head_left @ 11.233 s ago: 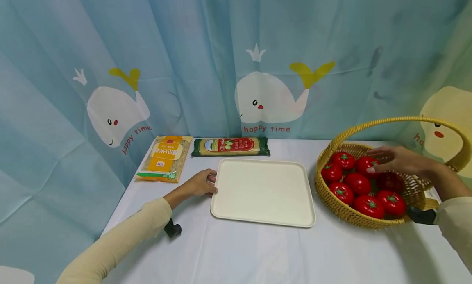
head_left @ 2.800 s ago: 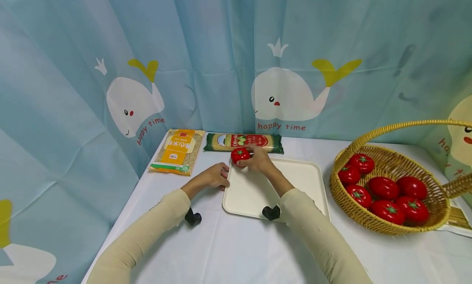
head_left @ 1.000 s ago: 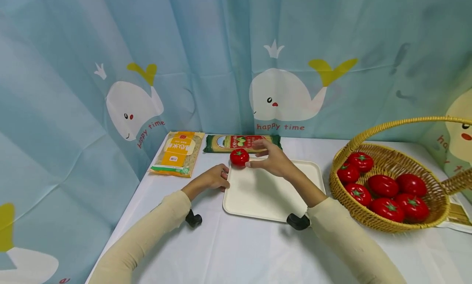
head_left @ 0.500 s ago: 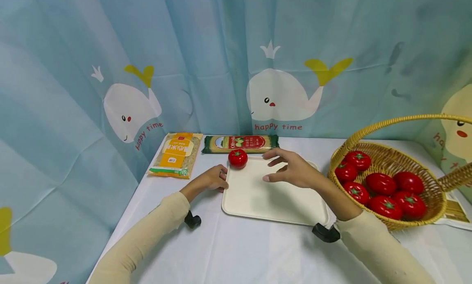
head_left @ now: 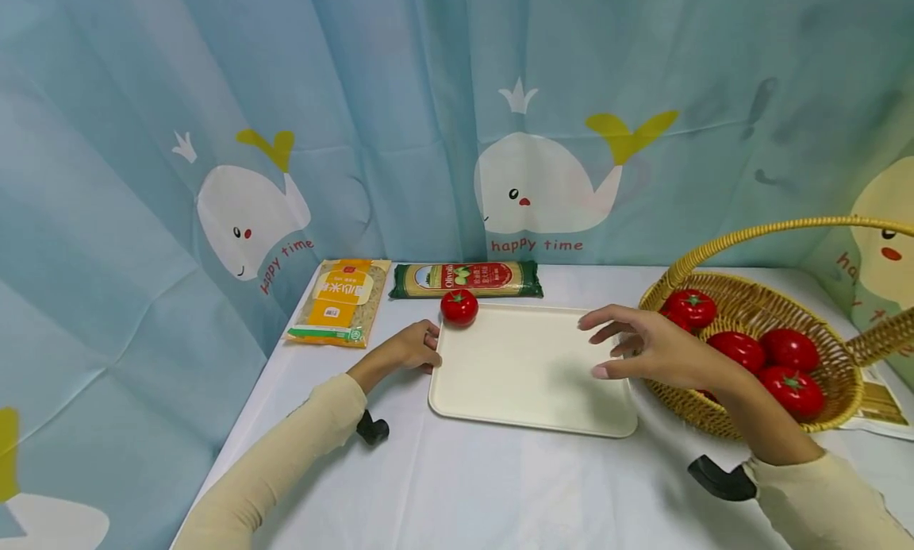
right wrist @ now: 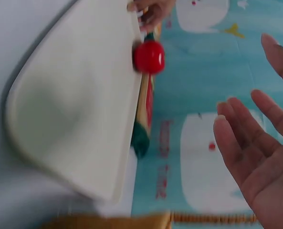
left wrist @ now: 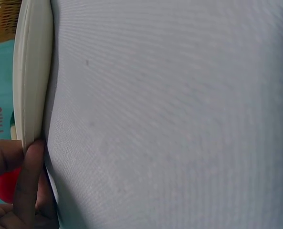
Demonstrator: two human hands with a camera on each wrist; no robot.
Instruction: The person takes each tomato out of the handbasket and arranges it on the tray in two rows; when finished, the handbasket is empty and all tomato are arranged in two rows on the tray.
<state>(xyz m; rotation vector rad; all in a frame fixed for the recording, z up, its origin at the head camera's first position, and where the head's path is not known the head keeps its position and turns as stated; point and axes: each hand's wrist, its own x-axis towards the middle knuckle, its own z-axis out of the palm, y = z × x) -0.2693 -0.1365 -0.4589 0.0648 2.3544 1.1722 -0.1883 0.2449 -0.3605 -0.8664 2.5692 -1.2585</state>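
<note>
A cream rectangular tray (head_left: 531, 375) lies on the white table. My left hand (head_left: 416, 345) pinches its left edge; the left wrist view shows thumb and finger at the tray rim (left wrist: 34, 71). One red tomato (head_left: 459, 308) sits in the tray's far left corner, green calyx up. My right hand (head_left: 653, 348) hangs in the air over the tray's right edge, fingers spread and loosely bent, holding nothing. Behind it stands a wicker basket (head_left: 757, 296) with several red tomatoes (head_left: 789, 349), some hidden by the hand and forearm.
A yellow bag of grain (head_left: 339, 302) lies at the back left, and a green-ended pasta packet (head_left: 466, 280) lies behind the tray. The basket's tall handle (head_left: 785, 228) arches on the right. A blue whale-print curtain (head_left: 400, 137) hangs behind the table.
My right hand has let go of the tomato in the tray corner and moved right toward the basket. My left hand stays at the tray's left edge.
</note>
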